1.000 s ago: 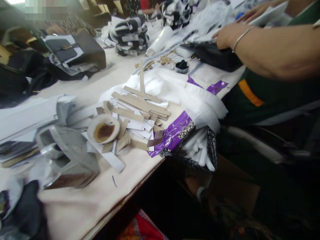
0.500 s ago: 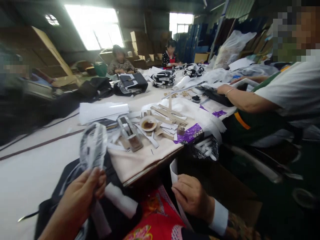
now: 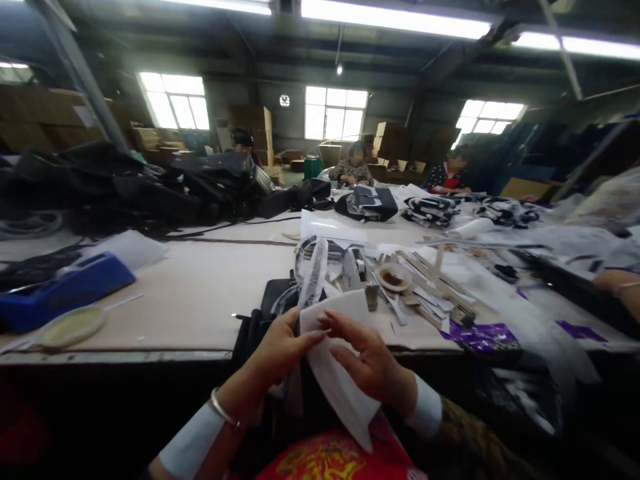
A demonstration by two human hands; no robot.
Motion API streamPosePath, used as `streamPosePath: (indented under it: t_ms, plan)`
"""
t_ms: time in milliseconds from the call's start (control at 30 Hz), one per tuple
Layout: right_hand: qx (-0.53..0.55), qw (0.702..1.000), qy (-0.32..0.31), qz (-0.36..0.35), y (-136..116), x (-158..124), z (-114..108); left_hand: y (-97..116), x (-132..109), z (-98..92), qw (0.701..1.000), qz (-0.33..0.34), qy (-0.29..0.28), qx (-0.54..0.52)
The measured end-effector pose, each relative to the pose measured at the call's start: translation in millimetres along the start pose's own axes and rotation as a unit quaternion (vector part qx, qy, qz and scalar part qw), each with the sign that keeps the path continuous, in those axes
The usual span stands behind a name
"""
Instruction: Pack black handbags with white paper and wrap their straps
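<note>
My left hand point(image 3: 283, 343) is closed around the lower end of a looped strap wrapped in clear plastic point(image 3: 314, 267). Its thumb presses on the edge of a white sheet point(image 3: 345, 383), which hangs down over my lap. Over that sheet, my right hand point(image 3: 367, 360) has its fingers stretched and apart, the fingertips close to my left thumb. Whether they touch the sheet is unclear. Behind my left hand, a black bag point(image 3: 273, 297) lies at the table edge, partly hidden by my hands and the strap.
A tape dispenser point(image 3: 355, 263), a small dish of brown liquid point(image 3: 394, 276) and cut strips point(image 3: 430, 293) lie right of the strap. At left are a blue tape dispenser point(image 3: 95, 277) and a dish of pale paste point(image 3: 73, 327). A co-worker's arm point(image 3: 620, 283) reaches in at right.
My view has swung left. My hands have come together, with the white piece now between them. My right hand's fingers have spread from their pinch on it.
</note>
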State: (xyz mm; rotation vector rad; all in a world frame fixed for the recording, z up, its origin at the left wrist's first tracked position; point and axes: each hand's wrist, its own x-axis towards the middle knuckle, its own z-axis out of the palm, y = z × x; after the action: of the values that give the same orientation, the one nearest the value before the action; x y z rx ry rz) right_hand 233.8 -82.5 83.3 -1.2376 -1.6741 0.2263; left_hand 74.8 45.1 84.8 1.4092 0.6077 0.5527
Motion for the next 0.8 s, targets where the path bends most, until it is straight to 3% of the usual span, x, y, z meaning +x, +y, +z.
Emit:
streamPosePath:
  t_ms: [100,200,367,600,667,733,800]
  plan:
    - [-0.084,0.994,0.060,0.034,18.1,0.3,-8.8,-11.3,4.6,-21.2,0.990,-0.047,0.079,-0.110]
    - [-0.192,0.963,0.144,0.122,43.5,-3.0,-27.3,-14.2,12.0,-34.0,0.977,-0.063,0.110,-0.171]
    - [-0.170,0.929,0.126,0.305,72.6,-14.6,-40.9,-5.7,23.5,-32.5,0.973,-0.058,0.114,-0.191]
    - [-0.214,0.912,0.187,0.297,74.2,-21.2,-26.1,5.5,24.0,-14.8,0.983,-0.024,0.142,-0.114]
    - [-0.158,0.922,0.187,0.300,74.0,-21.0,-24.0,8.9,22.3,-13.6,0.985,-0.017,0.145,-0.093]
    - [-0.003,0.926,0.179,0.332,70.6,-21.5,-22.6,13.5,20.2,-15.1,0.984,-0.030,0.137,-0.109]
    - [0.202,0.889,0.147,0.384,64.7,-23.2,-19.5,18.9,19.2,-19.9,0.980,-0.062,0.121,-0.142]
